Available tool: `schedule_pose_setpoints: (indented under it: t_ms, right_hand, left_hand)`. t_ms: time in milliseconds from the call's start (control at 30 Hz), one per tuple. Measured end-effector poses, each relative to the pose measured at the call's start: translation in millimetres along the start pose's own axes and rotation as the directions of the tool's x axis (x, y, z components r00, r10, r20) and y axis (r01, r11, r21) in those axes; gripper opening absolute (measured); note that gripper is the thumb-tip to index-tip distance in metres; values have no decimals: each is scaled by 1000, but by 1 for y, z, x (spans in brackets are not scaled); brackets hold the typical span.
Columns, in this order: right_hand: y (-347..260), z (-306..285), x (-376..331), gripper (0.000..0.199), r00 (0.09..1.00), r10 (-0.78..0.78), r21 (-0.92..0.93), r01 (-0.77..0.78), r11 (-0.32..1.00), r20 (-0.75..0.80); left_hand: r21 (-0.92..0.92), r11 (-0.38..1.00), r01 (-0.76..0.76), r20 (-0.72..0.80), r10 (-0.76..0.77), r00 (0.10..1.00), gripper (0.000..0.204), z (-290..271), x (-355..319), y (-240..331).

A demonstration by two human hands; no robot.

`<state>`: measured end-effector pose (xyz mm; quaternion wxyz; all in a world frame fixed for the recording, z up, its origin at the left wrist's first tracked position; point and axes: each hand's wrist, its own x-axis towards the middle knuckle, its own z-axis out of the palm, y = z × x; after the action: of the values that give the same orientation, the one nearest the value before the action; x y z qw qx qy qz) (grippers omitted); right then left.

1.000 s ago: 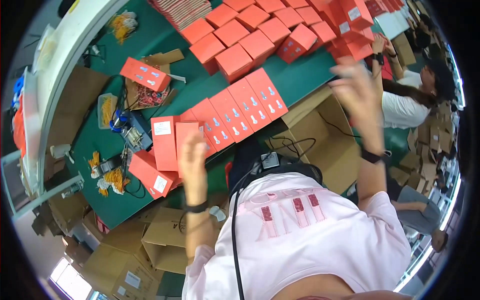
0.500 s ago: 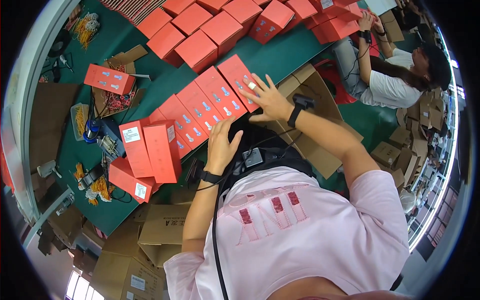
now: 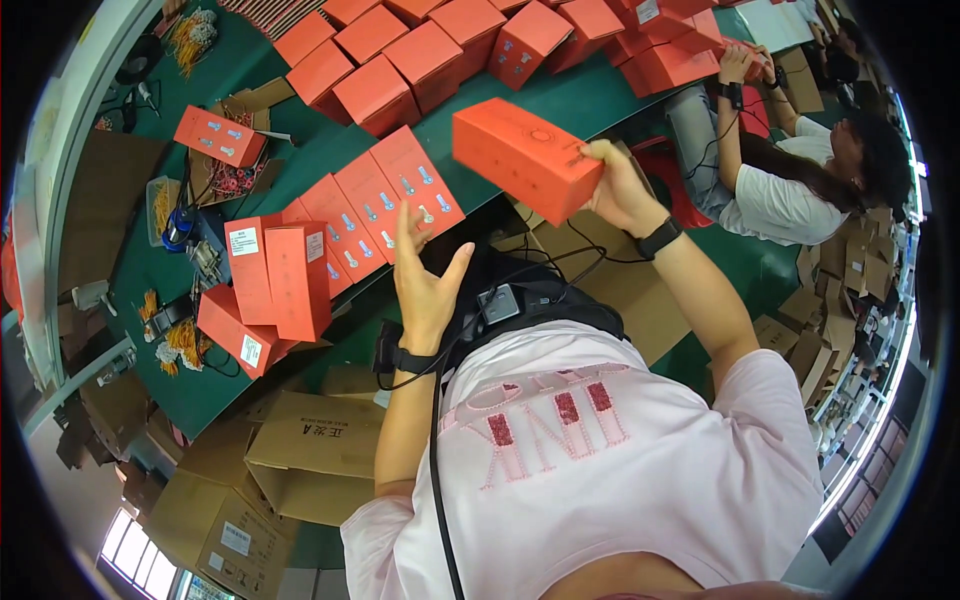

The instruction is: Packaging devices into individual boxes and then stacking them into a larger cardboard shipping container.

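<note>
My right hand (image 3: 622, 187) grips one end of an orange-red box (image 3: 525, 155), raised and tilted above the front edge of the green table (image 3: 490, 120). Its thumb lies on the upper face, and the other fingers are mostly hidden behind the end. My left hand (image 3: 428, 285) has its fingers spread and holds nothing. It hovers at the near end of a row of orange-red boxes (image 3: 363, 205) with small coloured pictures on their faces. Left of that row, tall orange-red boxes (image 3: 298, 285) with white labels lean together, and another labelled box (image 3: 240, 330) lies tilted against them.
Stacked orange-red boxes (image 3: 420, 55) fill the table's far side. At left are a carton of small red parts (image 3: 222, 185), a plastic tub (image 3: 161, 205) and yellow cable bundles (image 3: 180, 345). Brown cartons (image 3: 315, 440) stand below the near edge. A co-worker (image 3: 770, 190) handles a box at right.
My right hand has taken the end box off the row and lifted it, turning it over. My left hand has come away from the row, fingers spread.
</note>
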<state>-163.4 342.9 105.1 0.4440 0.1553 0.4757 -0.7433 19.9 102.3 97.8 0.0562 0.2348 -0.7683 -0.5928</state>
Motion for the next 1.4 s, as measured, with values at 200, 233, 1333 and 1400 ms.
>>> schedule_pose_setpoints:
  t_ms: [200, 233, 1333, 1400]
  right_hand:
    - [-31, 32, -18, 48, 945, 258, 65, -276, 959, 203]
    - [-31, 39, -17, 51, 952, 270, 2, -273, 962, 145]
    - [-24, 164, 36, 84, 869, -36, -859, 493, 141, 493]
    - [-25, 161, 28, 75, 892, -59, -797, 429, 424, 449]
  left_hand:
    - [197, 926, -323, -47, 338, 940, 121, -4, 5, 54]
    - [344, 799, -494, 1, 525, 851, 123, -6, 6, 61]
    - [-150, 918, -367, 159, 389, 908, 110, -63, 88, -3]
    - [-16, 913, -407, 151, 404, 902, 97, -62, 83, 10]
